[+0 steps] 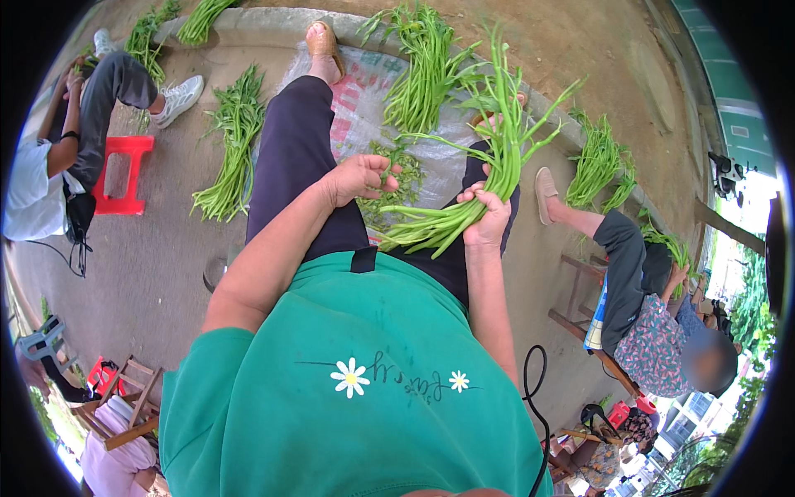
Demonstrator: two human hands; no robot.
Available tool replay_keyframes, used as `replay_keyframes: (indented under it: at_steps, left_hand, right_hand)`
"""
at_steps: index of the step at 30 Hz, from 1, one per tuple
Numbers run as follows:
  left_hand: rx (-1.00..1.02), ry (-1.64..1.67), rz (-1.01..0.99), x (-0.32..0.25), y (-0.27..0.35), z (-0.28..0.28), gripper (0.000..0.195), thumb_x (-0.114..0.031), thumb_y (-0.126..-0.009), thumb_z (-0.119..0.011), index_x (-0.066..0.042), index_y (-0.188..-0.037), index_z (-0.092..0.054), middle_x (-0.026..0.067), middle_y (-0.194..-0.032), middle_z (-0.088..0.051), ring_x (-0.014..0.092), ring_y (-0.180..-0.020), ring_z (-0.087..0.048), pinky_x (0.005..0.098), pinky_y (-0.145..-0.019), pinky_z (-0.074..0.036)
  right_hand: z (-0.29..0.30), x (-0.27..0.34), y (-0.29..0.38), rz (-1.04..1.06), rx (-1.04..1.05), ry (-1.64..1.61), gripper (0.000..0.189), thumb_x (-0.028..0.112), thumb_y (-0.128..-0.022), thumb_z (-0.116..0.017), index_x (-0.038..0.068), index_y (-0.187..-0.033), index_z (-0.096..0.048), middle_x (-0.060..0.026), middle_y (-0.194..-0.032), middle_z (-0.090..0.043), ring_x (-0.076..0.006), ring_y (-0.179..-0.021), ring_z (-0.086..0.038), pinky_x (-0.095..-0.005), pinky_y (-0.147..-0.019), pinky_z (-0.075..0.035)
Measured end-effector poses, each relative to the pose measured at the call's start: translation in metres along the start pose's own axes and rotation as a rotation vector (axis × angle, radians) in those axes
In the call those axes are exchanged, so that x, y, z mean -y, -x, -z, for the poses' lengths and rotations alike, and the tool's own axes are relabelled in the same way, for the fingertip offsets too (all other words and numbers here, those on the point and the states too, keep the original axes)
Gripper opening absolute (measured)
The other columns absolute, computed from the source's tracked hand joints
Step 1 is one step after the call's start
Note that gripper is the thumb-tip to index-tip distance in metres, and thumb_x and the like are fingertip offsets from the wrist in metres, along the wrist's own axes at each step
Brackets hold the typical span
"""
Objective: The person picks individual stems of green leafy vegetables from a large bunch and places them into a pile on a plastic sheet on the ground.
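Observation:
My right hand (487, 217) is closed around a bunch of long-stemmed leafy greens (509, 155), its leafy tops pointing away from me and its cut ends lying over my lap. To its left, my left hand (369, 177) pinches a small leafy sprig (391, 164) between thumb and fingers, apart from the bunch. Beneath the hands, loose picked leaves (404, 177) lie on a clear plastic sheet (444, 174) between my legs. A larger pile of greens (422, 87) rests at the sheet's far part.
More greens lie left (236, 143) and right (593, 161), near a concrete curb (261, 28). A red plastic stool (127, 174) stands left, beside a seated person (37, 180). Another person (652, 335) sits right on a wooden seat, holding greens. A black cable (539, 404) hangs beside me.

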State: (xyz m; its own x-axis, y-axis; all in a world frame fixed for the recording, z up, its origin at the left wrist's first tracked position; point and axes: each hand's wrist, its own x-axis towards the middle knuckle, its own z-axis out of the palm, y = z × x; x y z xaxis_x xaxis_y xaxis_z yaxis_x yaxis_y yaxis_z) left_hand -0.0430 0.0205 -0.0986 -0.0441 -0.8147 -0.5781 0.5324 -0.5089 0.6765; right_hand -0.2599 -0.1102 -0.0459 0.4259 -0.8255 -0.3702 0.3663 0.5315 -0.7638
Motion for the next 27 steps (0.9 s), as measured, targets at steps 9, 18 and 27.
replay_keyframes:
  at_steps: [9, 18, 27]
  left_hand:
    - [-0.034, 0.021, -0.002, 0.003, 0.001, 0.004, 0.035, -0.003, -0.084, -0.051, -0.002, -0.118, -0.054, 0.0025, -0.086, -0.065, 0.012, -0.076, -0.064, 0.0280, -0.071, -0.054]
    - [-0.346, -0.338, -0.149, 0.000, -0.008, 0.013, 0.018, 0.000, -0.085, -0.049, 0.000, -0.101, -0.055, 0.0046, -0.076, -0.063, 0.007, -0.058, -0.056, 0.0219, -0.053, -0.048]
    - [-0.493, -0.248, -0.074, -0.007, -0.020, 0.015, 0.013, 0.004, -0.083, -0.048, -0.001, -0.090, -0.057, 0.0055, -0.071, -0.061, 0.008, -0.053, -0.054, 0.0224, -0.047, -0.046]
  right_hand:
    - [0.006, 0.001, 0.001, 0.032, 0.000, -0.018, 0.051, -0.004, -0.067, -0.051, 0.001, -0.118, -0.050, -0.0083, -0.074, -0.056, -0.0210, -0.064, -0.055, -0.0375, -0.063, -0.048]
    - [0.030, 0.004, 0.001, 0.039, -0.137, -0.101, 0.047, -0.005, -0.066, -0.048, 0.001, -0.113, -0.052, -0.0090, -0.075, -0.055, -0.0212, -0.061, -0.055, -0.0382, -0.060, -0.050]
    - [0.033, 0.005, 0.003, 0.020, -0.097, -0.058, 0.047, -0.002, -0.068, -0.052, 0.004, -0.115, -0.050, -0.0063, -0.077, -0.053, -0.0194, -0.065, -0.053, -0.0371, -0.065, -0.046]
